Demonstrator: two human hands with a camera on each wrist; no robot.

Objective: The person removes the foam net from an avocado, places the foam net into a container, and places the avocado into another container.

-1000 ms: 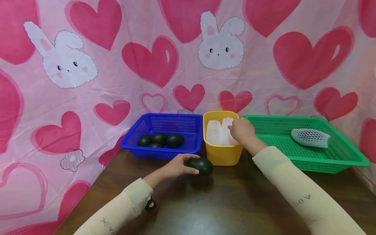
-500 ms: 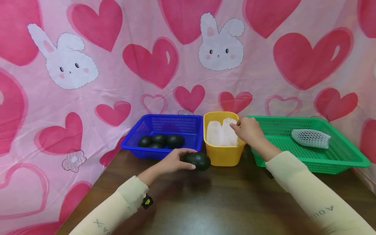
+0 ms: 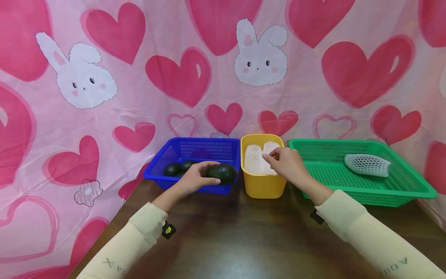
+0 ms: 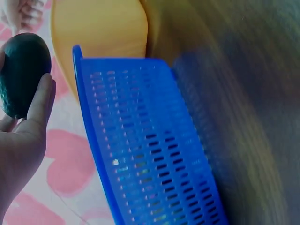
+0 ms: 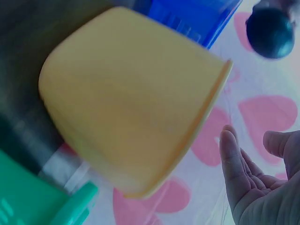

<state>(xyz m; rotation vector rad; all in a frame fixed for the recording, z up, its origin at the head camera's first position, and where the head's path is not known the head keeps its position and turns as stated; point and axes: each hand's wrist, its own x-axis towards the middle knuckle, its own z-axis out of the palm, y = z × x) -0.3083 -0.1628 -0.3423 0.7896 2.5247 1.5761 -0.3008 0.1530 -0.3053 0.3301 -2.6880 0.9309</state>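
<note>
My left hand (image 3: 191, 179) holds a dark green avocado (image 3: 223, 174) between thumb and fingers. It hovers over the front right rim of the blue basket (image 3: 233, 147), raised clear of that rim in the left wrist view. Several more avocados (image 3: 172, 169) lie in this basket, partly hidden by the hand. Over the front right of the yellow bin (image 3: 265, 188) hangs my right hand (image 3: 287, 162). Its thumb and fingers (image 5: 229, 150) are apart with nothing between them in the right wrist view. White foam net sleeves (image 3: 253, 159) stand inside the bin, partly covered by that hand.
At the right stands a green basket (image 3: 366, 196) with one white foam net (image 3: 367, 164) lying in it; its contents cannot be made out. The baskets and bin stand side by side on a brown wooden table (image 3: 237, 240). A pink heart-patterned cloth (image 3: 195, 23) hangs behind.
My left hand has carried the avocado up and left, from above the table to the blue basket's rim. The right hand has shifted from the bin's right rim toward its front.
</note>
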